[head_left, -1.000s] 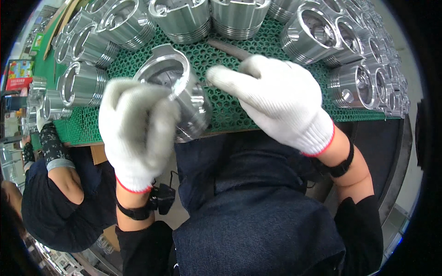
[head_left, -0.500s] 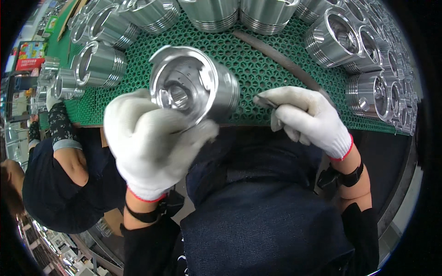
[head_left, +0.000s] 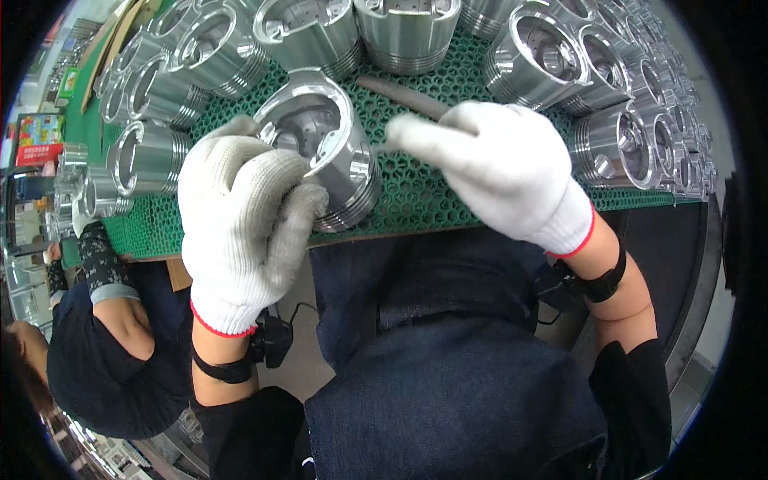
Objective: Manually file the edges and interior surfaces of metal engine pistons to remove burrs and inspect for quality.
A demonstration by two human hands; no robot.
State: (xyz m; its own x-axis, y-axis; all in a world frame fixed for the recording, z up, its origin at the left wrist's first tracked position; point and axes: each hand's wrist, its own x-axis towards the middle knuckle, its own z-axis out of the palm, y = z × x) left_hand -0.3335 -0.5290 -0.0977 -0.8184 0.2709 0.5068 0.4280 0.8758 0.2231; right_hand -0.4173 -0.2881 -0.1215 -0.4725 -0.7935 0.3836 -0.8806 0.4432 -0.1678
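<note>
A shiny metal piston (head_left: 340, 172) stands slightly tilted at the near edge of the green mat, hollow end up and ring grooves low. My left hand (head_left: 248, 200), in a white knit glove, is closed round its near-left rim. Close to the piston's right side is my right hand (head_left: 500, 164), gloved too, with thumb and forefinger pinched together. A thin grey sliver of a small flat piece (head_left: 381, 148) shows at their tips, blurred; its exact kind is hidden. Behind that hand a long dark rod (head_left: 404, 94) lies on the mat, partly covered.
The green honeycomb mat (head_left: 416, 188) covers the bench. Several more pistons (head_left: 404, 36) line its far side, with others at the left (head_left: 148, 160) and packed rows at the right (head_left: 616, 148). At the far left a co-worker's sleeved arm (head_left: 104, 256) reaches over the bench.
The piston has turned more upright and come down to the mat. My right hand has moved left, up to the piston's side. The view has shifted slightly.
</note>
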